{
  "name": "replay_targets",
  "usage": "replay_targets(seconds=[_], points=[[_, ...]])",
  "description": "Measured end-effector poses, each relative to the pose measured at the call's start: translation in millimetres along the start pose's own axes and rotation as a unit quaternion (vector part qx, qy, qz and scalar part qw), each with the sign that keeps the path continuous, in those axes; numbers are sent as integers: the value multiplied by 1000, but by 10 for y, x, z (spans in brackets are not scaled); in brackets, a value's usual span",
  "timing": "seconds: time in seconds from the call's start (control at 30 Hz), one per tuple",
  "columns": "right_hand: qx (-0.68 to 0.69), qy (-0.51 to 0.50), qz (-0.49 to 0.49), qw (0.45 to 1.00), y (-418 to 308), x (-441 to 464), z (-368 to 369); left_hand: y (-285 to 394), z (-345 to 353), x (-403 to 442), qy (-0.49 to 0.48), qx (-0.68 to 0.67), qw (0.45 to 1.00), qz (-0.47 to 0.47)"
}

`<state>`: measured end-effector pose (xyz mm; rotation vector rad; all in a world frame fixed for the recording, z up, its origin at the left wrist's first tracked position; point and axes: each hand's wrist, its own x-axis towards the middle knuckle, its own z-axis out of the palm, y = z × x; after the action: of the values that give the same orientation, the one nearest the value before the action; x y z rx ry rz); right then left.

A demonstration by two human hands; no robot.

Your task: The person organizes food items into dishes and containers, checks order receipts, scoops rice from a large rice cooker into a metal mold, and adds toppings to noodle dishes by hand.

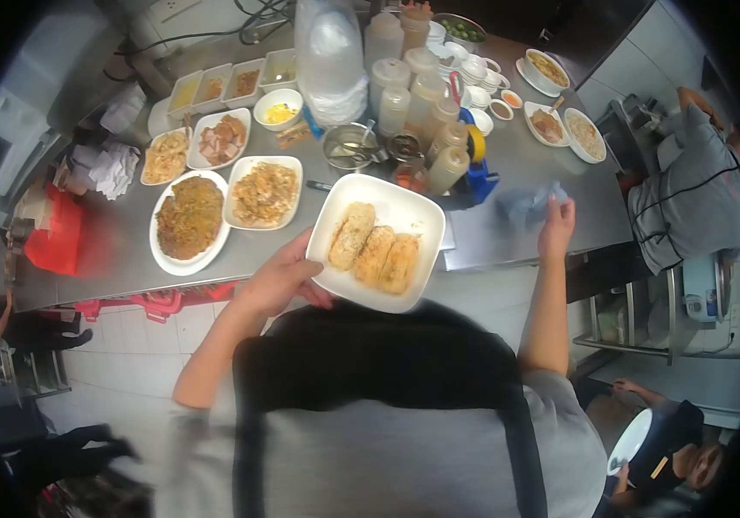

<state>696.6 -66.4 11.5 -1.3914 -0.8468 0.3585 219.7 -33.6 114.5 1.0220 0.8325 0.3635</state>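
Observation:
My left hand (283,272) is closed on the left rim of a white square dish (426,224), held above the counter's front edge. Three pale browned rolls (371,250) lie side by side in the dish. Off to the right, my right hand (558,226) pinches a crumpled bluish cloth (532,205) over the steel counter. Left of the dish stand a square bowl of chopped food (264,192) and an oval plate with a flat browned dish (188,222).
Squeeze bottles (426,95) and a plastic-wrapped stack (331,60) stand at the back of the steel counter (119,233). Filled bowls (547,123) sit at the right. A red bag (55,233) lies left. Other people (689,198) stand right, lower right and left.

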Motion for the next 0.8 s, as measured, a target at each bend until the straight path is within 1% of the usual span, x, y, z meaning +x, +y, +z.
replay_targets(seconds=[0.03, 0.13, 0.17, 0.2, 0.27, 0.37, 0.47, 0.57, 0.67, 0.77, 0.8], points=[[89, -29, 39, 995, -315, -8, 53, 11, 80, 62, -12, 12, 1000, -9], [37, -132, 29, 990, -968, -84, 364, 61, 328, 234, -54, 73, 995, -39], [-63, -179, -50, 981, -1078, -122, 445, 58, 404, 297, -62, 74, 994, -44], [-160, -223, -129, 953, -1168, -160, 516, 54, 484, 364, -71, 75, 994, -47], [-171, -316, -282, 890, -1356, -255, 662, 38, 622, 467, -80, 75, 993, -50], [-211, -407, -338, 822, -1439, -349, 733, 44, 791, 552, -83, 72, 993, -46], [-271, -437, -389, 765, -1401, -333, 751, 37, 897, 575, -81, 64, 994, -45], [-327, -449, -418, 719, -1392, -315, 678, -11, 934, 603, -78, 49, 995, -47], [-372, -517, -404, 657, -1463, -280, 521, -52, 945, 614, -76, 35, 995, -46], [-357, -569, -373, 640, -1528, -233, 453, -75, 962, 642, -79, 25, 996, -44], [-365, -566, -382, 633, -1519, -241, 457, -77, 972, 653, -81, 22, 995, -45]])
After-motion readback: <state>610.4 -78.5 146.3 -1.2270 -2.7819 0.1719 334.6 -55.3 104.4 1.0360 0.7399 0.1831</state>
